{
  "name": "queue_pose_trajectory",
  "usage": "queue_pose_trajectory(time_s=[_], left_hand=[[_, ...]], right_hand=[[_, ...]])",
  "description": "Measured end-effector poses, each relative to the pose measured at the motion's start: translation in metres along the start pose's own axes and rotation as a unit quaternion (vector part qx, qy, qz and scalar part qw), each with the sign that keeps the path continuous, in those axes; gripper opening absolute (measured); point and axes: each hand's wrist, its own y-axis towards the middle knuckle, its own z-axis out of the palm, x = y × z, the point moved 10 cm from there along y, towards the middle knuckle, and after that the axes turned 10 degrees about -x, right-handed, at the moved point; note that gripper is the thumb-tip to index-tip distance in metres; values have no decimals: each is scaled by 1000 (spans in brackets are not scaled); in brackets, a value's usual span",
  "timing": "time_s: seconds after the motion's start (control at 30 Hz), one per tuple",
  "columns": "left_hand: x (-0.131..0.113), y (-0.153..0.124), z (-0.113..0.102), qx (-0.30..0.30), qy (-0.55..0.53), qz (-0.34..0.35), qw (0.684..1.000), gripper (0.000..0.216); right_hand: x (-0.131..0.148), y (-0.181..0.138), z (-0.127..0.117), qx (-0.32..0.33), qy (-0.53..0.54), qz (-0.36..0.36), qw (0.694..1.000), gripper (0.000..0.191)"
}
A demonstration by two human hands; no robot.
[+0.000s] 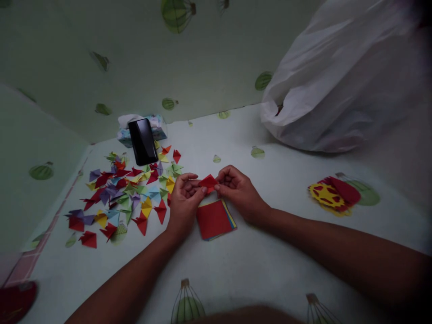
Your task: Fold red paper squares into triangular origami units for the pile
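A small folded piece of red origami paper (208,182) is held up between my two hands. My left hand (185,198) pinches its left side between thumb and fingers. On the other side, my right hand (236,189) grips the right corner with its fingers curled in. Just below them lies a stack of square coloured paper (215,220), red on top with blue and yellow edges showing. To the left of my left hand spreads a pile of folded paper pieces (124,193) in red, purple, yellow, green and blue.
Behind the pile, a black phone (143,141) leans on a tissue box (158,127). A large white plastic bag (324,94) stands at the back right. Yellow and red cut-out shapes (332,194) lie at the right. Balloon-patterned walls rise behind and at left.
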Motion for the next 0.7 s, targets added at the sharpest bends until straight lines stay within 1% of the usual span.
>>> queue_pose_trajectory(time_s=[0.17,0.37,0.6,0.7], left_hand=[[-7,0,0,-5,26,34,999,28],[-2,0,2,6,42,11,999,19],[-2,1,0,1,53,10,999,17],[-3,1,-1,-3,69,22,997,14]], right_hand=[[-2,1,-1,0,-6,4,1000,21],[1,0,0,6,-4,-9,1000,20],[3,0,1,13,-5,-32,999,18],[5,-1,2,16,-12,-38,999,18]])
